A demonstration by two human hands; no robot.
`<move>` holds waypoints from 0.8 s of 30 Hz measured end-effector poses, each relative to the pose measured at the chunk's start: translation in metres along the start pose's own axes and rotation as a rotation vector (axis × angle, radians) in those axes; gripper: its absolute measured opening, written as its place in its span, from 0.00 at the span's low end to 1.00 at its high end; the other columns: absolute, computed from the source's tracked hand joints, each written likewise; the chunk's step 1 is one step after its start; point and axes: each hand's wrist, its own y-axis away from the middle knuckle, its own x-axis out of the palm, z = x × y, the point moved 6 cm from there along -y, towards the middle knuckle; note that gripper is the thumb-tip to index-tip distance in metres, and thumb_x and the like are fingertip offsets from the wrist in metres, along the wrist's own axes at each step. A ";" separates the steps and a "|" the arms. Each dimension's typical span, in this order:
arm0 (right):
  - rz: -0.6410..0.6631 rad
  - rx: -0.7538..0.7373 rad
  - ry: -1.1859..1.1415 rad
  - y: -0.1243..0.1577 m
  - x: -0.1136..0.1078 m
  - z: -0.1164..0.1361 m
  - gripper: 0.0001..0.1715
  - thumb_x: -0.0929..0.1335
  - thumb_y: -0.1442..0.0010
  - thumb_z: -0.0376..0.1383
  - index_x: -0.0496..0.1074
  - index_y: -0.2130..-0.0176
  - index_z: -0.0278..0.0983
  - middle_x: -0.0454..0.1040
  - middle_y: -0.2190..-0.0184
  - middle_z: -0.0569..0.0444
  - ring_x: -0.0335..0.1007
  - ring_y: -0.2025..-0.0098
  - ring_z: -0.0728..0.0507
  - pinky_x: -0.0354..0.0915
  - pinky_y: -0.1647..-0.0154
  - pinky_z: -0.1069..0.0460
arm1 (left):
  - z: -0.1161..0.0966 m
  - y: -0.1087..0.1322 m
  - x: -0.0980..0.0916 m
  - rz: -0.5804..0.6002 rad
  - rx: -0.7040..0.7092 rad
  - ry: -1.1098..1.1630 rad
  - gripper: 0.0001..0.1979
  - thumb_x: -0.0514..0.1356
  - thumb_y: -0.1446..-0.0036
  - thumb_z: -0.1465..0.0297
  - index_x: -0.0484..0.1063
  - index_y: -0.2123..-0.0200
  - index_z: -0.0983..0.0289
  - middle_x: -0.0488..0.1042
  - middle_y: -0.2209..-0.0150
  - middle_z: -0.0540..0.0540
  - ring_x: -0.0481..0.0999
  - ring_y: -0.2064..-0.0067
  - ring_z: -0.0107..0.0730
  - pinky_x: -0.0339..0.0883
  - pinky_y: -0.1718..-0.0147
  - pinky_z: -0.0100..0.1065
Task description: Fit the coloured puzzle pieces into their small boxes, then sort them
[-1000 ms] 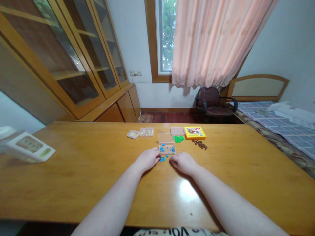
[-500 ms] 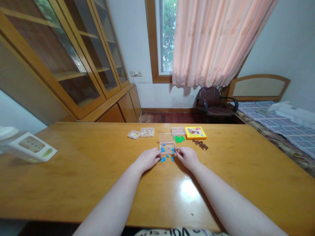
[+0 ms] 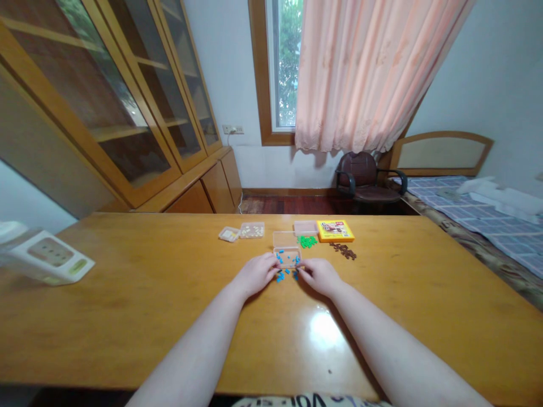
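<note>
A small clear plastic box (image 3: 288, 265) lies open on the table between my hands, its lid (image 3: 285, 239) folded back. Several small blue building bricks (image 3: 281, 252) lie scattered inside, and more loose blue bricks (image 3: 280, 277) sit on the tabletop just in front. At the box's left front corner is my left hand (image 3: 259, 275), fingers curled together and tips touching close to the rim. My right hand (image 3: 317, 276) is by the right front corner, thumb and forefinger pinched over loose blue bricks. Whatever either set of fingertips holds is too small to make out.
Behind the box lie a green brick pile (image 3: 307, 242), a brown pile (image 3: 344, 250), a yellow carton (image 3: 335, 230) and an open clear container (image 3: 305, 228). Clear containers with pale pieces (image 3: 252, 230) stand back left. A white plastic container (image 3: 59, 257) is at far left.
My right hand has moved from the box's right side down toward the loose blue bricks in front of it. My left hand stays at the left corner. The view has shifted slightly.
</note>
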 end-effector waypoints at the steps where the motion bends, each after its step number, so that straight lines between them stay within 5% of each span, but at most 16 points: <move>1: 0.038 -0.036 -0.010 0.001 0.001 0.003 0.14 0.61 0.39 0.39 0.75 0.61 0.39 0.78 0.67 0.52 0.72 0.65 0.47 0.62 0.63 0.55 | 0.002 -0.001 -0.002 -0.051 -0.021 0.003 0.07 0.52 0.41 0.69 0.69 0.64 0.62 0.71 0.62 0.54 0.71 0.60 0.32 0.64 0.60 0.31; 5: 0.108 -0.094 -0.034 0.006 0.001 0.008 0.12 0.63 0.41 0.38 0.75 0.63 0.39 0.78 0.67 0.53 0.72 0.66 0.47 0.61 0.64 0.55 | 0.012 -0.005 0.000 -0.151 -0.123 -0.008 0.09 0.51 0.40 0.69 0.70 0.61 0.63 0.71 0.60 0.55 0.71 0.58 0.33 0.63 0.57 0.33; 13: 0.175 -0.071 -0.010 0.008 0.002 0.003 0.12 0.65 0.43 0.40 0.76 0.62 0.41 0.78 0.66 0.54 0.73 0.65 0.46 0.63 0.63 0.54 | 0.007 0.002 0.010 0.070 -0.025 -0.023 0.06 0.55 0.43 0.69 0.70 0.65 0.60 0.71 0.62 0.52 0.71 0.61 0.31 0.63 0.61 0.29; 24: 0.194 -0.082 0.025 0.008 0.003 0.007 0.13 0.64 0.42 0.41 0.76 0.61 0.42 0.79 0.66 0.54 0.73 0.65 0.46 0.62 0.65 0.55 | 0.006 0.001 0.016 0.137 -0.037 -0.047 0.05 0.55 0.44 0.70 0.71 0.68 0.61 0.72 0.64 0.52 0.72 0.63 0.32 0.63 0.64 0.29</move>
